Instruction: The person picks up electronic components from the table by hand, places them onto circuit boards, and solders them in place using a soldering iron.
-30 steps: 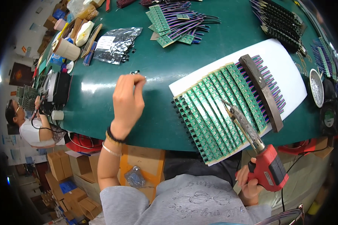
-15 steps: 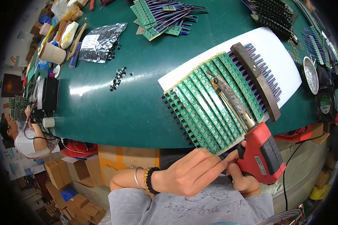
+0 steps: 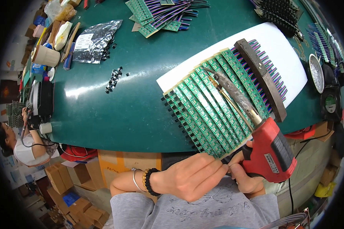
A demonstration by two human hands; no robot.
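Note:
My right hand [image 3: 246,177] is wrapped round a red and black soldering gun [image 3: 269,147], its long tip pointing away over the boards. Beneath that tip lie several green circuit board strips [image 3: 206,110], side by side and overlapping, with small black parts along the left strip's edge. My left hand [image 3: 193,177] is closed at the near edge of the strips. Its fingertips meet the thumb and fingers of my right hand; whatever they pinch is hidden. A dark bar [image 3: 260,78] lies across the strips' coloured wires, on a white sheet [image 3: 290,49].
Loose small black parts [image 3: 114,79] and a silvery bag [image 3: 95,42] lie to the left on the green table [image 3: 103,122]. More wired boards [image 3: 141,15] are stacked at the back. An oval dish [image 3: 316,72] and a fan [image 3: 330,103] stand right. A co-worker [image 3: 26,147] sits far left.
The head view has shifted slightly, so the table things sit further left and higher. The soldering gun's body has moved a little to the right. Both hands stay together, fingers closed.

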